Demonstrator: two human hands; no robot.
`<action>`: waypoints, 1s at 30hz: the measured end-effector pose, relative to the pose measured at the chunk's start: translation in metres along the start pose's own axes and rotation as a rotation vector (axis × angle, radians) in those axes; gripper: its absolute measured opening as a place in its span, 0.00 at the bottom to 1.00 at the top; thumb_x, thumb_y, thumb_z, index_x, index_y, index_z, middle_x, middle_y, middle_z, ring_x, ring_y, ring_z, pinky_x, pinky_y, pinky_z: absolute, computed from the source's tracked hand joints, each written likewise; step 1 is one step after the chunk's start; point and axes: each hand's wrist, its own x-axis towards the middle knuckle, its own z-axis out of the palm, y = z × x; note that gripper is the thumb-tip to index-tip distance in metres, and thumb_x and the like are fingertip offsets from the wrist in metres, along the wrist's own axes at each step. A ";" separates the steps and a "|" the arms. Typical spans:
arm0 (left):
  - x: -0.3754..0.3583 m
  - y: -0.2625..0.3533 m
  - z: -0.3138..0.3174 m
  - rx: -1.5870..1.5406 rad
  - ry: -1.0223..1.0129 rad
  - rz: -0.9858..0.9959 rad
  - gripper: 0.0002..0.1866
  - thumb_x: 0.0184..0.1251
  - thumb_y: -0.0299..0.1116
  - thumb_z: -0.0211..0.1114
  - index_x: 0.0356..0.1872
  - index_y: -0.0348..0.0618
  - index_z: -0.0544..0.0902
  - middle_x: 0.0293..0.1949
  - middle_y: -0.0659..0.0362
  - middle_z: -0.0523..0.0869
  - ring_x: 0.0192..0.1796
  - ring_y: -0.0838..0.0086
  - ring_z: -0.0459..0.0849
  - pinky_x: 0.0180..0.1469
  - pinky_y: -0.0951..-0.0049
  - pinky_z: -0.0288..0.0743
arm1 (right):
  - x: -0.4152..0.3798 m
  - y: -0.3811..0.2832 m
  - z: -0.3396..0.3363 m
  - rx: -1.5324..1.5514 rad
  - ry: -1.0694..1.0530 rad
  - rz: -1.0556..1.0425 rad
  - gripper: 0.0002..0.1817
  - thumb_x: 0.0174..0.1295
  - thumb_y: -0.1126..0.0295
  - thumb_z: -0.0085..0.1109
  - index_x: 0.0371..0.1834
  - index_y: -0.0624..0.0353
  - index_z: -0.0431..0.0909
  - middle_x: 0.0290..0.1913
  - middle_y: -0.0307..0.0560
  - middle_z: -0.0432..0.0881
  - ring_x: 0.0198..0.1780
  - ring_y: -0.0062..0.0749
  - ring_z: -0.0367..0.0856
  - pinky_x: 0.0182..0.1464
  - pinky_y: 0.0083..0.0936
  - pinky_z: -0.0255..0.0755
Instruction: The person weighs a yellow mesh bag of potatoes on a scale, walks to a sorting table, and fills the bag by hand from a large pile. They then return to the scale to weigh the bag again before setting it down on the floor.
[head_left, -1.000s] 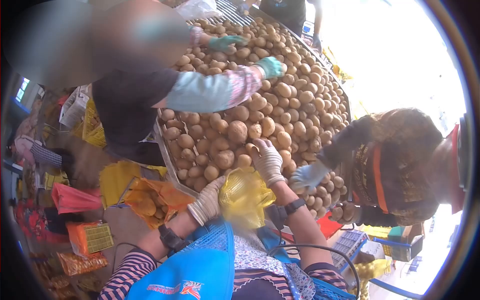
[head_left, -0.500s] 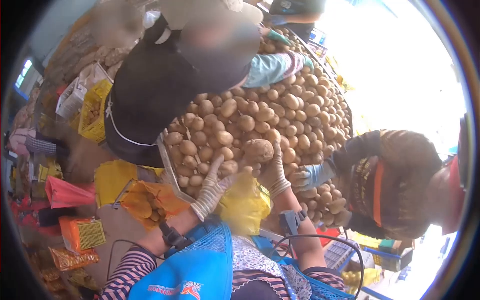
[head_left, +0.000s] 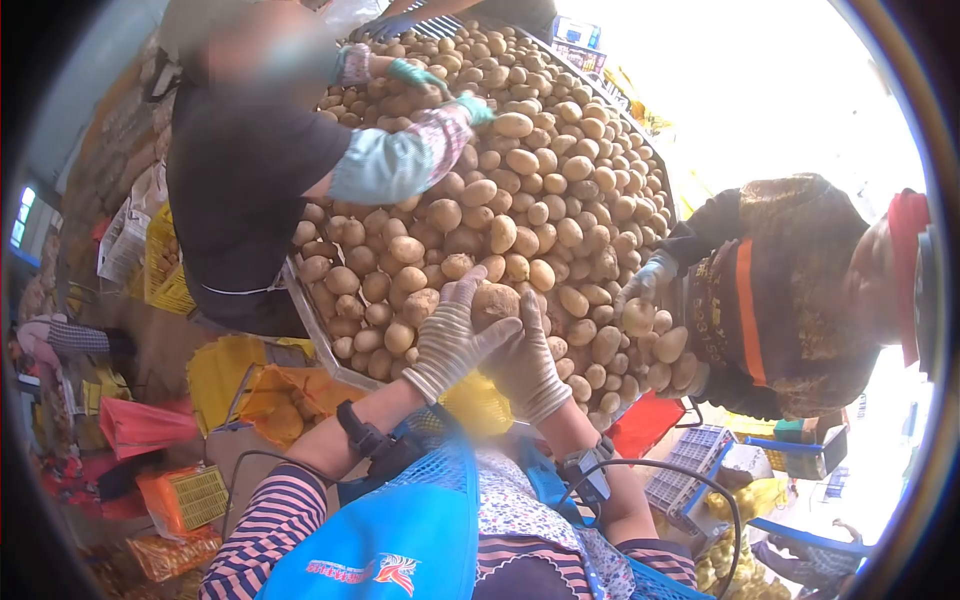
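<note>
A large potato (head_left: 496,303) sits between my gloved hands at the near side of a broad heap of potatoes (head_left: 560,200). My left hand (head_left: 455,340) has its fingers curled against the potato's left side, with the thumb pointing right below it. On the other side, my right hand (head_left: 537,370) presses its fingers along the potato, palm facing inward. Both wear whitish striped knit gloves. Under my wrists, close to my body, is a yellow mesh bag (head_left: 477,404), partly hidden by my hands and blue apron.
A metal-edged table (head_left: 318,335) bears the heap. A co-worker in black (head_left: 235,190) reaches over it from the left with green gloves; another (head_left: 790,290) handles potatoes at right. Orange mesh bags (head_left: 285,405) stand lower left, crates (head_left: 690,470) lower right.
My hands have come closer together around the large potato, the left moving right and up. The left co-worker's arms have shifted over the heap, and my view has turned slightly.
</note>
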 end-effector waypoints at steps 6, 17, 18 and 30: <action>-0.006 -0.001 0.020 -0.110 0.070 0.117 0.32 0.61 0.47 0.66 0.58 0.32 0.70 0.49 0.46 0.79 0.48 0.61 0.80 0.51 0.66 0.74 | -0.015 -0.010 -0.017 -0.354 -0.149 -0.117 0.31 0.63 0.41 0.50 0.58 0.54 0.68 0.48 0.41 0.77 0.49 0.33 0.78 0.50 0.32 0.75; 0.031 0.000 0.031 -1.008 -0.085 -0.426 0.36 0.68 0.56 0.57 0.67 0.38 0.64 0.46 0.59 0.78 0.45 0.81 0.76 0.49 0.79 0.73 | -0.052 0.009 0.018 -1.307 -0.153 -0.817 0.39 0.49 0.57 0.69 0.64 0.54 0.62 0.59 0.43 0.69 0.58 0.31 0.72 0.61 0.26 0.68; 0.033 -0.004 0.032 -0.954 -0.185 -0.306 0.36 0.66 0.54 0.60 0.67 0.40 0.65 0.52 0.59 0.76 0.48 0.81 0.75 0.51 0.78 0.72 | -0.053 0.000 0.014 -1.265 -0.094 -0.813 0.45 0.42 0.64 0.74 0.66 0.53 0.60 0.61 0.44 0.67 0.61 0.33 0.70 0.65 0.29 0.64; 0.046 -0.020 0.038 -1.214 -0.255 -0.674 0.20 0.70 0.47 0.57 0.42 0.37 0.83 0.38 0.60 0.85 0.39 0.77 0.83 0.43 0.76 0.79 | -0.031 -0.016 -0.001 -1.368 -0.027 -0.841 0.48 0.38 0.81 0.69 0.68 0.50 0.59 0.62 0.47 0.67 0.62 0.35 0.69 0.61 0.30 0.67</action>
